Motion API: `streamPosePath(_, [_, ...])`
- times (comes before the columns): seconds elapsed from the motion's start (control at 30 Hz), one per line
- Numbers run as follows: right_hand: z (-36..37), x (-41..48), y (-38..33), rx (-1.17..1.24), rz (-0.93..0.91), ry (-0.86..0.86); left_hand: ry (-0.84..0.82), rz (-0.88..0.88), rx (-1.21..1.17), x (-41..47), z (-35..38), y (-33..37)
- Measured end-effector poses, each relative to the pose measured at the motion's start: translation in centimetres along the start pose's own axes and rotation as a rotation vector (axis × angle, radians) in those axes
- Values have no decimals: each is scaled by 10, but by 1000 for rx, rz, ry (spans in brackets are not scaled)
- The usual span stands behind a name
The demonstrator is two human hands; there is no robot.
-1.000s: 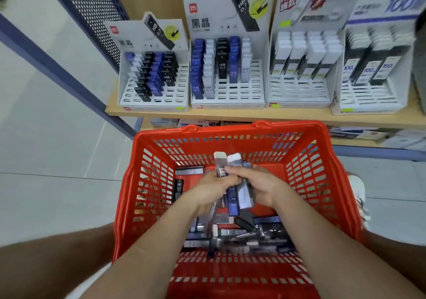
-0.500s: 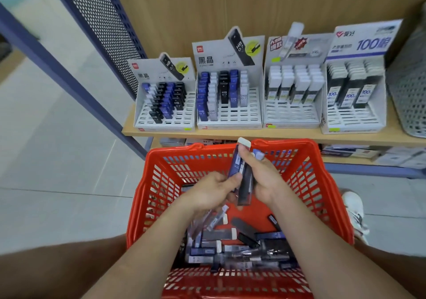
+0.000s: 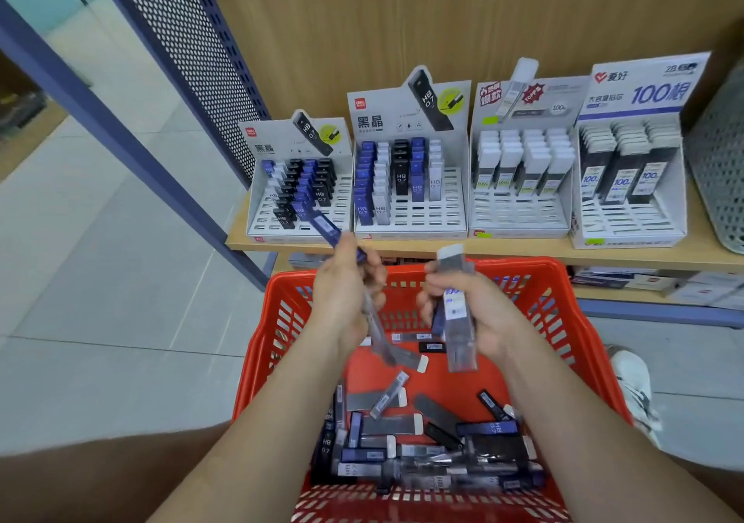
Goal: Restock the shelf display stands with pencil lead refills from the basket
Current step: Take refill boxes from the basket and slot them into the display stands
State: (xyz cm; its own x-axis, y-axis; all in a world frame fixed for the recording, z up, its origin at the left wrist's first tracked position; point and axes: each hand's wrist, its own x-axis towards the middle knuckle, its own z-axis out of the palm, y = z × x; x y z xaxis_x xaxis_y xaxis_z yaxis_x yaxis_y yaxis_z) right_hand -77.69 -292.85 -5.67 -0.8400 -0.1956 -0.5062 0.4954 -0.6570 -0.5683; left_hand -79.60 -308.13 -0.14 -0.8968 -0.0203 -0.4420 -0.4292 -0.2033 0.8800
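Shelf (image 3: 483, 249): four stands in a row, all partly filled, front slots open. Stand one (image 3: 265, 224), far left, carries black, blue and white cases. Stand two (image 3: 426, 216) carries the same colours in straighter columns.

Left hand (image 3: 346, 293): above the basket's far left corner, fingers curled. It grips a blue case (image 3: 328, 230) that points up and left, its tip in front of stand one's lower right corner. A grey case (image 3: 378, 337) hangs below the same hand; how it is held is blurred.

Right hand (image 3: 483, 309): beside the left, apart from it, fingers wrapped round an upright clear case (image 3: 457, 309) with a white cap. A second, blue case (image 3: 438, 323) shows behind it.

Basket (image 3: 273, 341): red, below both hands. Loose refills (image 3: 402, 442) lie heaped at its near end.

Stand three (image 3: 519, 216) holds white-capped cases; stand four (image 3: 628, 220), far right, dark ones.
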Motion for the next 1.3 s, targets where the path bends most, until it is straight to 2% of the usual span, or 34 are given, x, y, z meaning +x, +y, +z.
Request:
streamPosePath(0.07, [9, -6, 5, -217, 7, -107, 28, 17, -167, 6, 8, 12])
streamPosePath(0.13, [16, -9, 8, -294, 35, -189, 23, 38, -237, 9, 16, 19])
streamPosePath(0.2, [19, -10, 6, -371, 44, -256, 12, 76, -219, 10, 22, 22])
streamPosePath(0.27, [19, -12, 0, -550, 25, -292, 1, 121, -164, 9, 27, 22])
streamPosePath(0.37, [21, -15, -6, -707, -19, -273, -19, 167, -108, 11, 31, 18])
streamPosePath(0.47, [24, -16, -7, -669, -52, -196, -88, 235, 13, 16, 28, 17])
streamPosePath(0.6, [17, -17, -11, -595, -50, -76, -138, 274, 287, 21, 14, 28])
streamPosePath(0.73, [13, -10, -12, -219, -88, -110, -176, 368, 532, 32, 1, 45])
streamPosePath(0.9, [17, 0, -27, 133, -138, -27, -306, 225, 687, 32, 2, 51])
streamPosePath(0.97, [20, 3, -36, 154, -167, -22, -349, 211, 730, 27, 7, 54])
streamPosePath(1.07, [22, 4, -45, 58, -210, -8, -307, 245, 844, 28, 11, 59])
streamPosePath(1.17, [22, 10, -48, -71, -262, 61, -320, 408, 939, 37, 10, 61])
streamPosePath(1.3, [21, 20, -46, -40, -250, 115, -340, 525, 988, 51, 12, 66])
